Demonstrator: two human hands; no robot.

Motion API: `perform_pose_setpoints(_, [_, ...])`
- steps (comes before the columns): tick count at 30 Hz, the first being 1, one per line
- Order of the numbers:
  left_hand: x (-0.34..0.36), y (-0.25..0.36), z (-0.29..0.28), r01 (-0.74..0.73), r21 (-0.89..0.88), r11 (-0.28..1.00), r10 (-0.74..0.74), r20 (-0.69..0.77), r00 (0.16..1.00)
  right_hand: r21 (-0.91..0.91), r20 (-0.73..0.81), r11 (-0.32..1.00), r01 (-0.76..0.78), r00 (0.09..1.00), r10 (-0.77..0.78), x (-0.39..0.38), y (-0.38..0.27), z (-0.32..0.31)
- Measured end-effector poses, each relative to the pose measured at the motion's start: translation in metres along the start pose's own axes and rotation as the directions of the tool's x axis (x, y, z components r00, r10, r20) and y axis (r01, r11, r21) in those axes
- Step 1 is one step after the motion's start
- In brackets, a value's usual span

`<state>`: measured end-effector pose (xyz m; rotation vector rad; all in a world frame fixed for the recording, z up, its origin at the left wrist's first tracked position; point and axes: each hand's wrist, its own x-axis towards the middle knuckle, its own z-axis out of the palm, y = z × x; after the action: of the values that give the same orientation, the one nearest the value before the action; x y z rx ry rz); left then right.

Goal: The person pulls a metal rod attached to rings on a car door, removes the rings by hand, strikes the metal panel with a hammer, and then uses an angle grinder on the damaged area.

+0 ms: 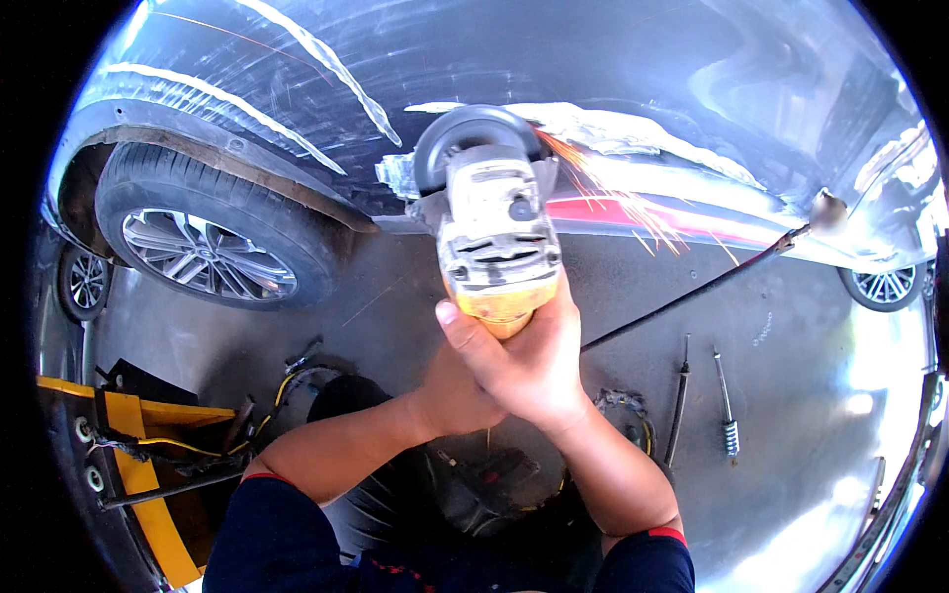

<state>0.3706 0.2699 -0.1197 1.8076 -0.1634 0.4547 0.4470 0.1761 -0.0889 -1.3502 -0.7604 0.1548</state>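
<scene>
A dusty yellow and grey angle grinder (491, 229) is pressed against the lower side of a grey car body (554, 59), with orange sparks (613, 193) flying to the right from its guarded disc. My right hand (529, 358) wraps the grinder's yellow rear handle, thumb on the left side. My left hand (450, 395) sits under and behind the right one, clasped around the same handle. The panel around the disc shows bare, scratched metal and pale filler patches.
A car wheel (203, 252) with a spoked rim fills the arch at left. A long thin rod (692, 292) leans from the floor to the panel at right. Small hand tools (727, 405) lie on the concrete floor. A yellow stand (148, 465) with cables is at lower left.
</scene>
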Motion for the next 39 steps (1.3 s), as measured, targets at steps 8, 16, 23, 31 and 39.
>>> perform_pose_setpoints(8, [-0.008,-0.001,-0.007,0.036,0.083,0.996,-0.037,0.012,0.999,-0.025,0.040,0.999,-0.024,0.999,0.025,0.001,-0.009,0.003])
perform_pose_setpoints(16, [-0.009,0.009,-0.010,0.044,-0.005,0.999,-0.044,-0.044,0.998,0.089,-0.002,0.996,-0.016,1.000,0.017,0.001,-0.015,0.012])
perform_pose_setpoints(23, [-0.015,-0.004,-0.024,0.035,0.194,0.980,-0.052,0.080,0.995,0.211,-0.073,0.977,-0.043,0.996,0.059,-0.001,-0.009,0.023])
perform_pose_setpoints(31, [-0.018,0.000,-0.038,0.123,-0.047,0.991,-0.122,0.022,0.992,0.257,-0.093,0.965,-0.047,0.993,0.073,0.001,0.002,0.046])
perform_pose_setpoints(39, [-0.016,0.006,-0.047,0.091,-0.208,0.974,-0.089,0.018,0.996,0.195,-0.064,0.981,-0.016,0.998,0.029,0.004,0.006,0.057])
